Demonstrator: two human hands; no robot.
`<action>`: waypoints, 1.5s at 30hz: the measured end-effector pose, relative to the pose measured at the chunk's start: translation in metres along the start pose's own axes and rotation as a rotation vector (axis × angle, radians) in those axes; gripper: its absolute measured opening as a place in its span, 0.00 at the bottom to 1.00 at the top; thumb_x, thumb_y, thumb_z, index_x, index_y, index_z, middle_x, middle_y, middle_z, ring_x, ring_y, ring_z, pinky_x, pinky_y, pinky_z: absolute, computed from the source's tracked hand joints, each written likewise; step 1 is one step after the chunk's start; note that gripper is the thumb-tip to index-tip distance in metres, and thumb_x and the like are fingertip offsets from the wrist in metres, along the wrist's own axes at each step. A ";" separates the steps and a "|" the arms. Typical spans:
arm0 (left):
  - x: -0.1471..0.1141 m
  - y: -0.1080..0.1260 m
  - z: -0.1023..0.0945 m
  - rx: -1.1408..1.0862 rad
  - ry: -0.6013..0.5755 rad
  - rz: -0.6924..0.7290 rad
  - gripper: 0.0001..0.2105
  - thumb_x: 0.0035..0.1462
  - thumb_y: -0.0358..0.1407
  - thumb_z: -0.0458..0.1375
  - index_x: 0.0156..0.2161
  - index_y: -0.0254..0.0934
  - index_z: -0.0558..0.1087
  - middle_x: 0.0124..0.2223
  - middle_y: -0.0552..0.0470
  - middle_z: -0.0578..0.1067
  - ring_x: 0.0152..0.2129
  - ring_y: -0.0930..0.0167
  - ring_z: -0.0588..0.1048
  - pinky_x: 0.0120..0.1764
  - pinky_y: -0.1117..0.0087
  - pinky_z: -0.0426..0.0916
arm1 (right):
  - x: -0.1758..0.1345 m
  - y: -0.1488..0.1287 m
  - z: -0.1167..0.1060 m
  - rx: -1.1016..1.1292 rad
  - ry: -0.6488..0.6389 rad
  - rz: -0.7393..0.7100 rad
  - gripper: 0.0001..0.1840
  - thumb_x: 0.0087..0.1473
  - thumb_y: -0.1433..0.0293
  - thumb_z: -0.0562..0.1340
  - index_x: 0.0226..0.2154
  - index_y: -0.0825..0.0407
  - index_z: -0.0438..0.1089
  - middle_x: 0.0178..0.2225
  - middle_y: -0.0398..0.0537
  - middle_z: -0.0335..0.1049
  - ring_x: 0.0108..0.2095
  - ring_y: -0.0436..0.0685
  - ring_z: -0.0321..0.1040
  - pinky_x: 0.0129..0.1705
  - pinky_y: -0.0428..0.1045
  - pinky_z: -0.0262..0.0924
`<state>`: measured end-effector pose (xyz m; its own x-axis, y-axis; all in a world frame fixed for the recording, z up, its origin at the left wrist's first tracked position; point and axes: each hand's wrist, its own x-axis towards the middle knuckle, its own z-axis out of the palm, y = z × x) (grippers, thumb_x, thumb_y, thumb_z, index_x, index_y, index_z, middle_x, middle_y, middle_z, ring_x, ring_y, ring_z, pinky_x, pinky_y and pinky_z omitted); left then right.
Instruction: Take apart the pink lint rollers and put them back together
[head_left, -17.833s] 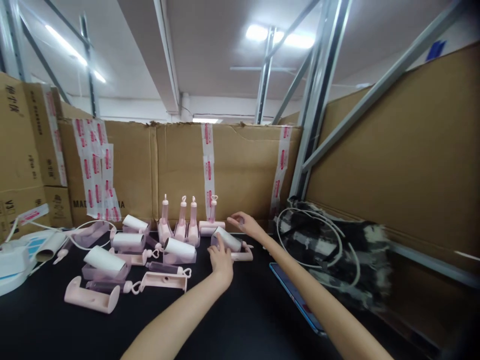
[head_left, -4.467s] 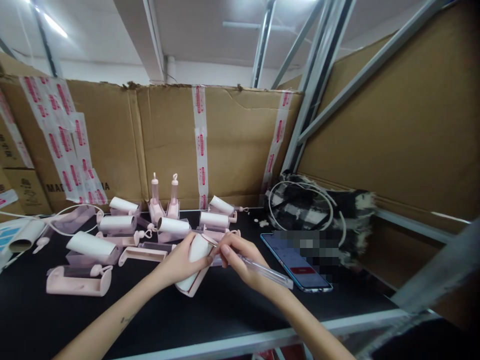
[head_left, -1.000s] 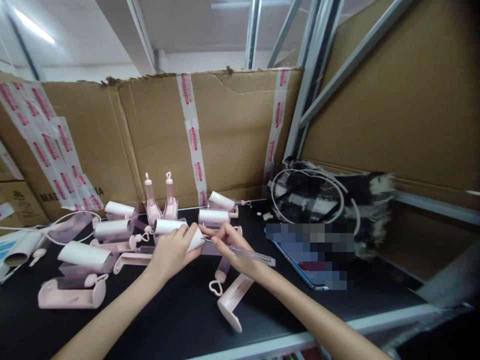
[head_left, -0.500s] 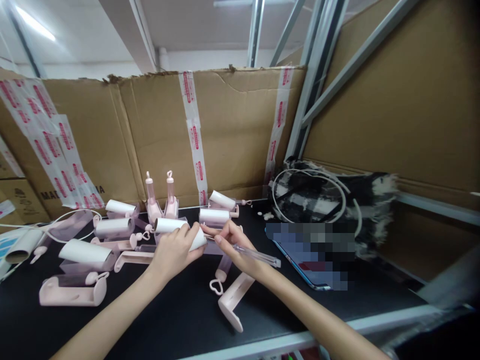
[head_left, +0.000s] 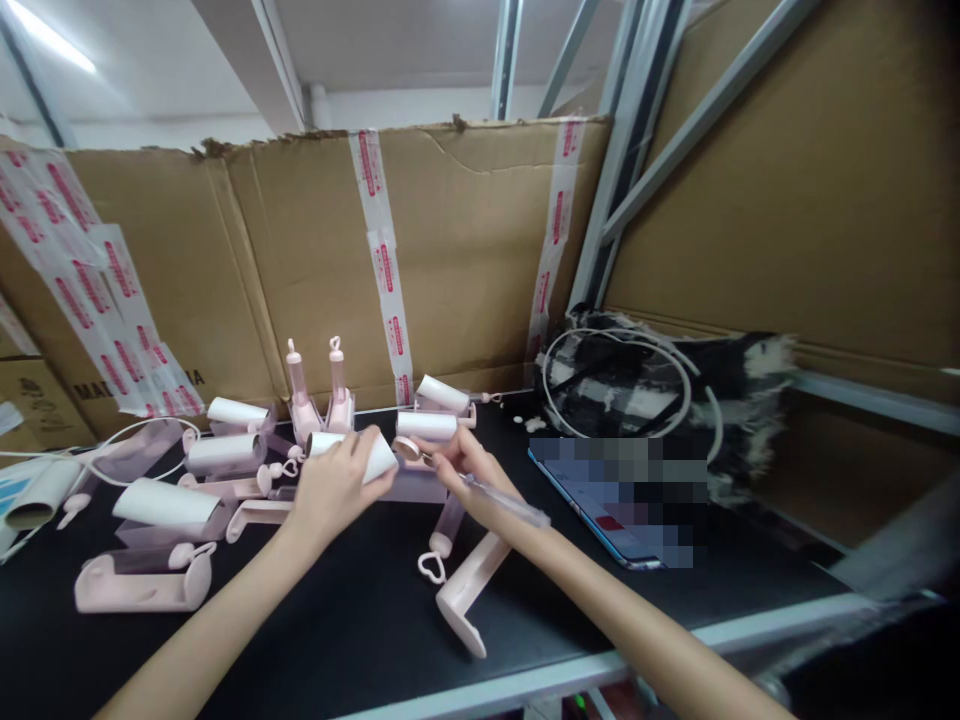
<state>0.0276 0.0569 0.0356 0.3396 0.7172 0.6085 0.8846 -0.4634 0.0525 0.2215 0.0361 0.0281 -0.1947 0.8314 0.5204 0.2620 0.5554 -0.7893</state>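
My left hand (head_left: 339,485) is closed around a white paper lint roll (head_left: 381,458), which lies nearly level with its end toward the right. My right hand (head_left: 472,475) is closed on a slim tool with a clear handle (head_left: 510,500), its far end sticking out behind the palm. At the right fingertips is a small round pinkish piece (head_left: 407,449), just apart from the roll's end. Whether the tool's tip holds it is too small to tell. Below the right hand lie a pink bracket-shaped handle (head_left: 469,600) and a heart-shaped loop (head_left: 432,568).
White rolls in clear purple covers (head_left: 169,505) and a pink holder (head_left: 142,590) lie on the left. Two pink handles (head_left: 337,400) stand upright behind. A phone (head_left: 592,510) and coiled white cable (head_left: 686,400) are on the right, with cardboard (head_left: 315,250) at the back.
My hands have drawn slightly apart, the left moving left with the roll. The round pinkish piece now shows beside the roll's end, where the tool was touching before.
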 end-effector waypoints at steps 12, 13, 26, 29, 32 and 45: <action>0.015 0.003 -0.007 -1.837 0.299 -0.681 0.15 0.43 0.32 0.63 0.38 0.39 0.66 0.38 0.54 0.71 0.37 0.69 0.71 0.39 0.67 0.67 | -0.004 -0.010 0.009 0.622 0.107 0.183 0.14 0.51 0.60 0.62 0.25 0.50 0.58 0.44 0.50 0.72 0.49 0.61 0.66 0.51 0.59 0.60; 0.013 0.004 -0.005 -1.892 0.266 -0.689 0.13 0.44 0.31 0.62 0.37 0.38 0.66 0.38 0.53 0.71 0.37 0.69 0.71 0.39 0.67 0.67 | -0.004 -0.010 0.010 0.631 0.107 0.175 0.14 0.51 0.61 0.62 0.25 0.50 0.57 0.44 0.49 0.72 0.50 0.61 0.65 0.52 0.59 0.60; 0.009 0.010 0.004 -1.907 0.161 -0.618 0.12 0.49 0.34 0.57 0.41 0.37 0.68 0.43 0.46 0.74 0.45 0.63 0.70 0.40 0.64 0.67 | -0.007 -0.003 0.007 0.515 0.127 0.147 0.15 0.53 0.59 0.60 0.26 0.50 0.55 0.46 0.49 0.71 0.43 0.60 0.71 0.51 0.61 0.60; 0.007 0.008 0.008 -1.909 0.166 -0.613 0.10 0.49 0.34 0.57 0.39 0.37 0.68 0.39 0.47 0.74 0.43 0.63 0.71 0.41 0.63 0.67 | -0.006 -0.004 0.007 0.513 0.126 0.145 0.15 0.53 0.60 0.60 0.26 0.50 0.55 0.46 0.50 0.71 0.47 0.61 0.68 0.51 0.61 0.59; 0.005 0.007 0.012 -1.868 0.151 -0.597 0.09 0.49 0.35 0.56 0.38 0.38 0.67 0.39 0.48 0.74 0.43 0.64 0.71 0.41 0.63 0.67 | -0.007 -0.003 0.007 0.474 0.130 0.121 0.14 0.54 0.60 0.59 0.26 0.50 0.56 0.43 0.49 0.72 0.51 0.61 0.64 0.51 0.60 0.59; 0.001 0.021 -0.003 -1.809 0.246 -0.583 0.11 0.49 0.36 0.58 0.38 0.41 0.63 0.42 0.52 0.71 0.42 0.67 0.71 0.42 0.66 0.67 | -0.004 0.014 0.007 0.123 0.213 0.078 0.14 0.52 0.58 0.59 0.25 0.49 0.57 0.29 0.44 0.71 0.36 0.58 0.71 0.38 0.54 0.66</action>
<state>0.0459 0.0465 0.0397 -0.0227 0.9576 0.2873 -0.5387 -0.2538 0.8034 0.2195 0.0407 0.0129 0.0281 0.8638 0.5030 0.1490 0.4939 -0.8566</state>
